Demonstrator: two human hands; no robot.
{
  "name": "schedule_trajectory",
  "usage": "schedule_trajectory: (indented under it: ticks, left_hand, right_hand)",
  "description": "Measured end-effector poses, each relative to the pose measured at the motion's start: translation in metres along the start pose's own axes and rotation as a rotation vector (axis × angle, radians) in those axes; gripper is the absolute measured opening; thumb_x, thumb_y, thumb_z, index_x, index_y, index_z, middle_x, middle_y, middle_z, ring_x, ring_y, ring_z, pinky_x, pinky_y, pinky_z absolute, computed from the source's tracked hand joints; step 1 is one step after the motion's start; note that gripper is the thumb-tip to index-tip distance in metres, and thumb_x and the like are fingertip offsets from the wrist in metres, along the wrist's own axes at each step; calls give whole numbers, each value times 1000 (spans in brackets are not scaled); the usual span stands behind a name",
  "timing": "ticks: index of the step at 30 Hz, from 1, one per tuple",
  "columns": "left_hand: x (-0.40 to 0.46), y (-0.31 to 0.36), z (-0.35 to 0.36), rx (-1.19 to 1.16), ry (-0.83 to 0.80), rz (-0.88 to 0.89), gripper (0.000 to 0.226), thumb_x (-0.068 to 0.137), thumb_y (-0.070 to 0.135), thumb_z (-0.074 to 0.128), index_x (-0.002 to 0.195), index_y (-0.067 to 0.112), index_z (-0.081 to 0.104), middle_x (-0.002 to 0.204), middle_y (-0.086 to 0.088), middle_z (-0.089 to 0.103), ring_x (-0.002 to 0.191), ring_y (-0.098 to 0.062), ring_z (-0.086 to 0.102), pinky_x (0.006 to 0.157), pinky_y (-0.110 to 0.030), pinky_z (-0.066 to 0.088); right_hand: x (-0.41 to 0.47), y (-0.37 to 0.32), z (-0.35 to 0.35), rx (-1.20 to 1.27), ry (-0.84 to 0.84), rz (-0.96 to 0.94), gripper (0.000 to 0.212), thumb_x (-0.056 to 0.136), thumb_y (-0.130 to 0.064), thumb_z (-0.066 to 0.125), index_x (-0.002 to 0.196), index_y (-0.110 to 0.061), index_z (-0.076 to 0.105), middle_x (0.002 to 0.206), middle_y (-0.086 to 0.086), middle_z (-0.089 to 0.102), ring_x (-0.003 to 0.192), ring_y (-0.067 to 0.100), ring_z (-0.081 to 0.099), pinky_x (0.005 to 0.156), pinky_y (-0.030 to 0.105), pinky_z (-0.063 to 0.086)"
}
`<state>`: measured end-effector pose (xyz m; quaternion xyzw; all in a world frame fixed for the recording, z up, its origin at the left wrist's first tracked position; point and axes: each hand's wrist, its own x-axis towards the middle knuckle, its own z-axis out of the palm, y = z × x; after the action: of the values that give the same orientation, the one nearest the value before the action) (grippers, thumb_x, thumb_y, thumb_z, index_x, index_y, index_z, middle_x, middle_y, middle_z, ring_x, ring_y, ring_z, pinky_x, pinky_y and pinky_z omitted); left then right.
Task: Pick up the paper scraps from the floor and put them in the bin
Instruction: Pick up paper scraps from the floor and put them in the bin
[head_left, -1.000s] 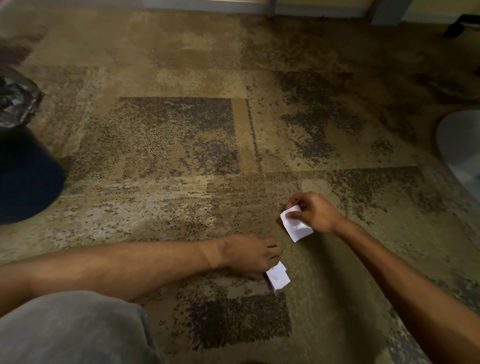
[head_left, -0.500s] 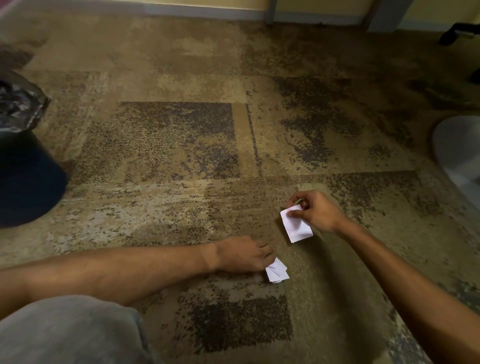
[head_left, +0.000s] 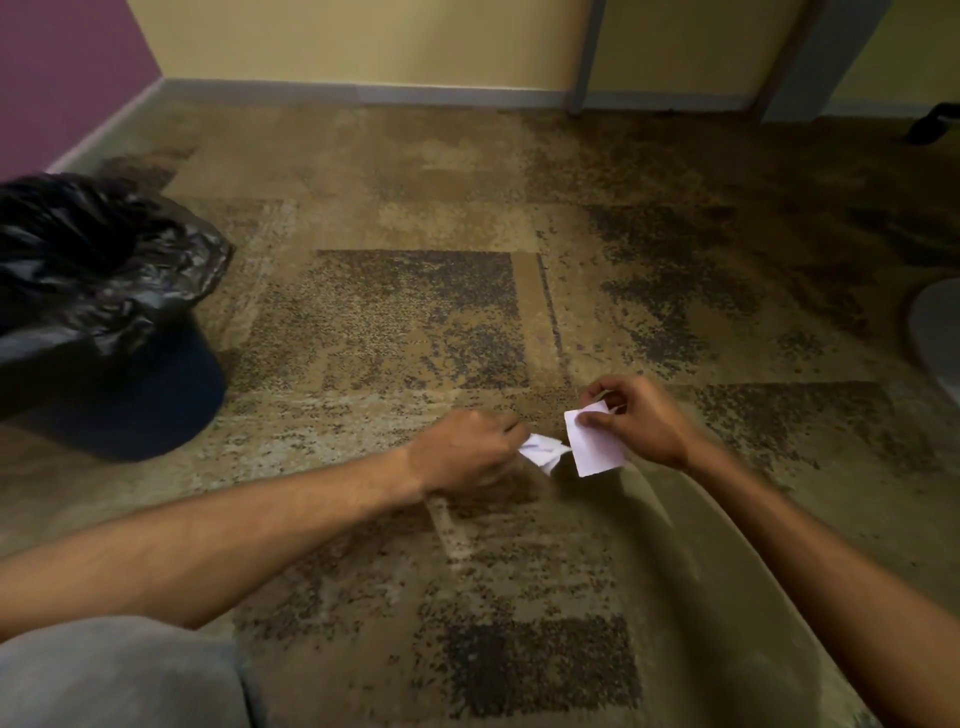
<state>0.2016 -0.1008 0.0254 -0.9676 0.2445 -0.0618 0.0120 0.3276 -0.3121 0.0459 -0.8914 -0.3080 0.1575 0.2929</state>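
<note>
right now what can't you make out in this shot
- Inside of the bin, head view: the black liner covers it, and the left edge cuts it off.
- Left hand grip on the crumpled scrap: motion blur, fingers hidden behind the knuckles.
- Any writing on the flat scrap in the right hand: too small.

I see a crumpled white scrap (head_left: 543, 451) pinched beside a flat white scrap (head_left: 595, 441), both lifted off the carpet. The dark bin (head_left: 104, 332), lined with a black bag, stands far left.
</note>
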Motion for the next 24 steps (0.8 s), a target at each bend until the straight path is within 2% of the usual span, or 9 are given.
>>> schedule_trajectory:
  ticks: [3, 5, 7, 9, 11, 15, 17, 19, 24]
  left_hand:
    - [-11, -14, -27, 25, 76, -90, 41, 85, 29, 32, 92, 5, 65, 76, -9, 66, 55, -24, 64, 40, -28, 44]
    - [-21, -27, -46, -2, 123, -169, 37, 89, 26, 36, 101, 4, 63, 85, -11, 67, 66, -27, 66, 51, -32, 49]
    - [-36, -42, -66, -23, 167, -268, 32, 91, 27, 40, 102, 5, 61, 89, -11, 66, 73, -30, 66, 59, -34, 48]
    - [-54, -58, -83, -2, 228, -307, 40, 87, 33, 34, 96, 6, 62, 85, -12, 66, 70, -33, 65, 55, -36, 47]
    - [-73, -72, -96, 0, 261, -363, 45, 84, 36, 31, 96, 6, 62, 83, -12, 66, 71, -33, 65, 55, -37, 47]
    - [-103, -85, -117, 6, 271, -470, 25, 87, 28, 42, 92, 9, 58, 84, -10, 64, 72, -33, 63, 57, -40, 46]
    - [-114, -89, -126, 17, 287, -513, 17, 90, 23, 50, 94, 9, 59, 85, -10, 64, 74, -32, 62, 58, -40, 45]
    - [-124, -93, -136, 48, 313, -547, 20, 89, 23, 51, 98, 7, 60, 88, -11, 65, 75, -33, 62, 59, -40, 46]
    - [-148, -107, -161, 103, 413, -641, 16, 88, 21, 53, 93, 7, 60, 83, -13, 65, 74, -36, 62, 58, -38, 42]
  right_hand:
    - [6, -17, 3, 14, 31, -60, 10, 86, -23, 68, 95, -27, 69, 96, -4, 69, 87, 15, 64, 71, 37, 52]
    - [10, -33, 4, 6, 52, -102, 12, 86, -19, 67, 97, -24, 71, 95, -5, 69, 84, 13, 64, 67, 27, 49]
    - [16, -51, 3, -16, 89, -143, 15, 85, -16, 67, 97, -25, 70, 91, -5, 69, 76, 11, 60, 61, 19, 42]
    - [22, -72, 2, 16, 134, -164, 22, 84, -15, 68, 104, -25, 68, 90, -4, 68, 71, 11, 58, 60, 22, 42]
    - [28, -95, 2, 60, 162, -198, 29, 84, -15, 68, 112, -22, 68, 92, -5, 70, 77, 11, 63, 67, 26, 49]
    - [38, -138, 4, 63, 175, -267, 30, 85, -14, 67, 115, -17, 70, 107, -3, 72, 96, 10, 66, 83, 32, 55]
    - [43, -158, 7, 69, 182, -286, 28, 86, -15, 66, 113, -15, 71, 109, -1, 72, 97, 11, 66, 84, 36, 57]
    - [46, -178, 9, 68, 201, -314, 25, 87, -16, 65, 111, -16, 72, 107, -1, 73, 95, 12, 66, 81, 38, 57]
    - [53, -230, 9, 91, 230, -415, 12, 88, -19, 65, 95, -22, 74, 88, -10, 71, 81, 1, 65, 72, 32, 55]
